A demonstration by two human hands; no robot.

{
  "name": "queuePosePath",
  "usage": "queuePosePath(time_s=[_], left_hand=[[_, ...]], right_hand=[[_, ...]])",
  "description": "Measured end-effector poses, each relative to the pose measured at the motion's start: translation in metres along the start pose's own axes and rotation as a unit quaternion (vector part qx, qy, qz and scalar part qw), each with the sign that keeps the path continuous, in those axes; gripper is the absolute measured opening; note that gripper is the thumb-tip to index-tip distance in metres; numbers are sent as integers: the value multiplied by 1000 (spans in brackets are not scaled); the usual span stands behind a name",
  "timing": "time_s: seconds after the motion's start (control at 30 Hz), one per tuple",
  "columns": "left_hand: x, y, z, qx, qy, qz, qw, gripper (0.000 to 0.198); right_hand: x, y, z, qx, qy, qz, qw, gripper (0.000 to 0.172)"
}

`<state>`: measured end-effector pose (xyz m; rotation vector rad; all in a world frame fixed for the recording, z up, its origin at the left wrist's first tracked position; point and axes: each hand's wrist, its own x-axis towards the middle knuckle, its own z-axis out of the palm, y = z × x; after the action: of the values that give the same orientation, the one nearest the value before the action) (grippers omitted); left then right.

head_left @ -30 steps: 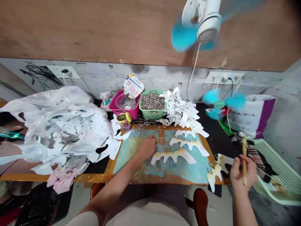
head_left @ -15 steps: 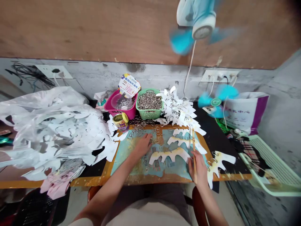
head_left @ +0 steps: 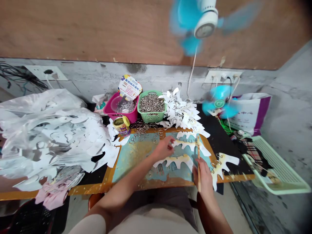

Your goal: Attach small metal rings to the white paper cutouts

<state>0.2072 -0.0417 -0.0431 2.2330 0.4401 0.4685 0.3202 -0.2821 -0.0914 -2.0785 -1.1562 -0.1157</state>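
Observation:
My left hand (head_left: 165, 147) rests on the blue mat (head_left: 133, 156) beside a white cut-out paper strip (head_left: 175, 160), fingers pinched together, likely on a small metal ring that is too small to make out. My right hand (head_left: 203, 174) grips a thin wooden stick (head_left: 198, 154) that points away from me over the paper strips. A second paper strip (head_left: 188, 143) lies just beyond. Loose metal rings (head_left: 146, 133) are scattered at the mat's far edge. A finished paper piece with rings (head_left: 223, 165) lies to the right of my right hand.
A green basket of metal rings (head_left: 151, 109), a pink basket (head_left: 121, 110), a small tin (head_left: 122, 125) and a pile of white cut-outs (head_left: 181, 113) stand at the back. A plastic bag of cut-outs (head_left: 48, 130) fills the left. Two fans (head_left: 216, 104) spin; a green tray (head_left: 278, 169) sits right.
My left hand moved right from the loose rings to the paper strips. My right hand came in from the far right with the stick, leaving the ringed paper piece on the table.

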Motion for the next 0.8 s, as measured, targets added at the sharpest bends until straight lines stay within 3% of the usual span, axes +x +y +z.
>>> queuePosePath(time_s=[0.1,0.2,0.43,0.8], left_hand=[[18,12,31,-29,-54,21,998,36],[29,14,46,-19,-78,22,997,35],[28,17,42,72,-86,7,994,38],[25,21,48,197,-136,-2,971,28]], right_hand=[[-2,3,3,2,8,3,1000,33],[-3,2,4,0,22,2,1000,32],[-3,1,4,-3,17,5,1000,33],[-3,-3,3,14,20,13,1000,33]])
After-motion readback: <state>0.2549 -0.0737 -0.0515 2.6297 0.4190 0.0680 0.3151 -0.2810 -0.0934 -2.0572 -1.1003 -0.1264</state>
